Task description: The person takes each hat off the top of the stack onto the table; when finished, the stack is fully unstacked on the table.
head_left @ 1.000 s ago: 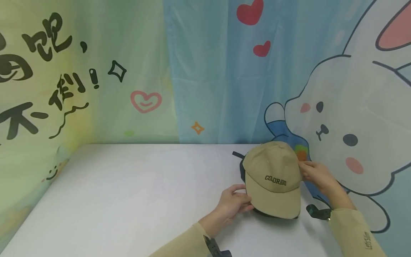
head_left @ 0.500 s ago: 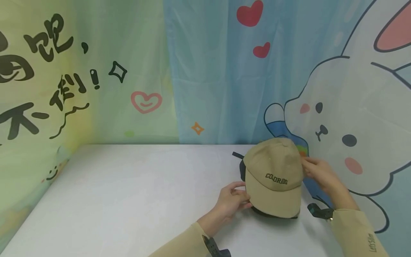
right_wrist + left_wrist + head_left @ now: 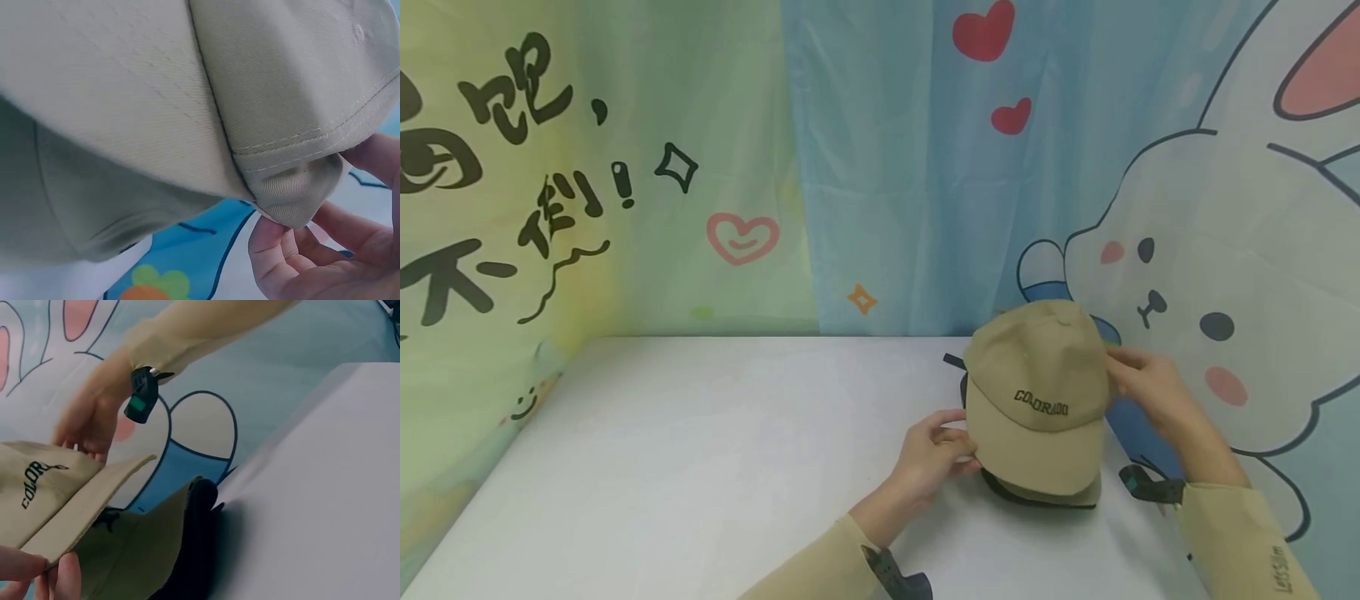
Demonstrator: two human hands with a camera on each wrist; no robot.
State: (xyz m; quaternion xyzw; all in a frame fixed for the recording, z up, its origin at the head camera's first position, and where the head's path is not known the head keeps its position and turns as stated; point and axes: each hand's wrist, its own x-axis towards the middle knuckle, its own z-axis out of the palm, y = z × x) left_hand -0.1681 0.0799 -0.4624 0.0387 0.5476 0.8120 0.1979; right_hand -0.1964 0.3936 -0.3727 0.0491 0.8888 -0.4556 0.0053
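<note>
A khaki baseball cap (image 3: pixel 1037 358) with COLORADO stitched on its front is at the right of the head view, brim toward me. My left hand (image 3: pixel 934 454) pinches the left edge of its brim between thumb and fingers. On the crown's right side, my right hand (image 3: pixel 1146 387) grips the lower rim, as the right wrist view also shows. Beneath is a second khaki cap (image 3: pixel 131 547), mostly covered in the head view, with a gap between the two brims. A dark cap (image 3: pixel 203 503) lies under that one, its strap (image 3: pixel 953 361) sticking out at the back left.
The caps stand on a white table (image 3: pixel 700 467), near its right edge. A printed curtain (image 3: pixel 880 167) with a cartoon rabbit hangs along the back and right side. Each wrist wears a dark camera (image 3: pixel 1150 485).
Both hands have raised the upper khaki cap slightly and moved it back. More of the second khaki cap's brim now shows below it; the lower caps have stayed put.
</note>
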